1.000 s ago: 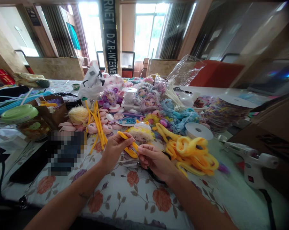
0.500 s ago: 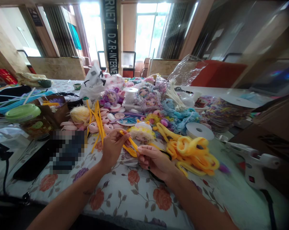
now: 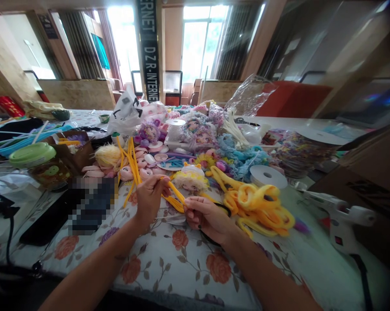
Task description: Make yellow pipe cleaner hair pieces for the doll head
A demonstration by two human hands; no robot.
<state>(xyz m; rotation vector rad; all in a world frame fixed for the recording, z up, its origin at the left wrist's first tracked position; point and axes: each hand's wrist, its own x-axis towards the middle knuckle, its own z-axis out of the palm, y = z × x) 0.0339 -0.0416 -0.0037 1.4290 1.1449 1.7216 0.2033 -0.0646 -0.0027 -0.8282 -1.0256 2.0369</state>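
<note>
Both hands meet over the floral tablecloth [image 3: 182, 263], pinching one yellow pipe cleaner [image 3: 176, 194]. My left hand [image 3: 149, 198] is closed on its upper left end. My right hand [image 3: 205, 216] is closed on the lower right part, fingers curled. Just behind the hands lies a small doll head with pale yellow hair [image 3: 191, 178]. A bundle of straight yellow pipe cleaners [image 3: 132, 166] lies to the left, and a pile of looped yellow pipe cleaners [image 3: 259, 205] to the right.
A white glue gun [image 3: 339, 216] lies at the right. A white ribbon spool [image 3: 268, 176], pink doll faces [image 3: 139, 166], finished dolls [image 3: 195, 129] and a green-lidded jar [image 3: 36, 162] crowd the table. A dark phone [image 3: 46, 222] lies left. Cardboard boxes [image 3: 376, 172] stand right.
My left hand has shifted slightly left and up along the pipe cleaner, bending it more; my right hand has stayed nearly still.
</note>
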